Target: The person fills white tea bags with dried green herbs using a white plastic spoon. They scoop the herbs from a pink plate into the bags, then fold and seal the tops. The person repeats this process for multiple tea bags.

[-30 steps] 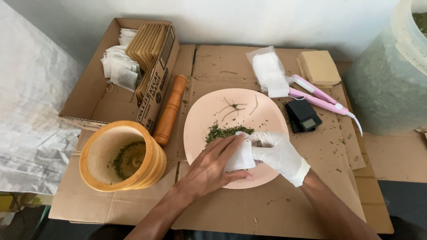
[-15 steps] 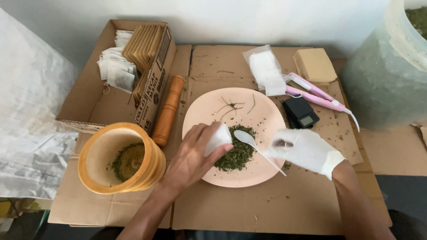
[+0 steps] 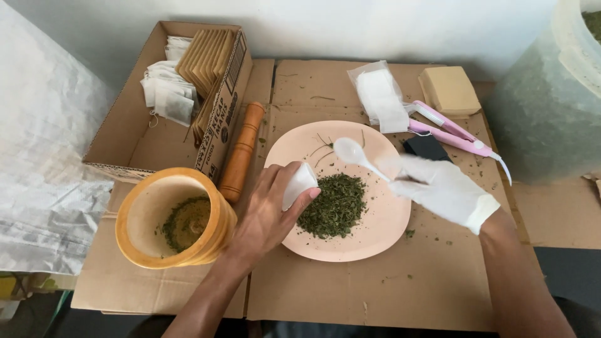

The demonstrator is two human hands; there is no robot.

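Note:
My left hand (image 3: 269, 209) is bare and holds a small white tea bag (image 3: 299, 183) over the left side of a pale pink plate (image 3: 375, 225). A heap of dried green crushed leaves (image 3: 333, 205) lies in the middle of the plate, right beside the bag. My right hand (image 3: 441, 188), in a white glove, holds a white plastic spoon (image 3: 357, 154) raised above the plate's upper part, its bowl pointing left.
An orange mortar (image 3: 172, 216) with green powder stands left of the plate, a wooden pestle (image 3: 241, 150) beside it. A cardboard box (image 3: 181, 87) holds tea bags and brown sachets. A bag of white pouches (image 3: 379, 97), pink sealer (image 3: 454, 131), black scale (image 3: 426, 145) and large tub (image 3: 551, 94) sit behind.
Both hands came apart from the bag. My left hand moved left with the bag and my right hand lifted the spoon up over the plate, baring the leaf heap.

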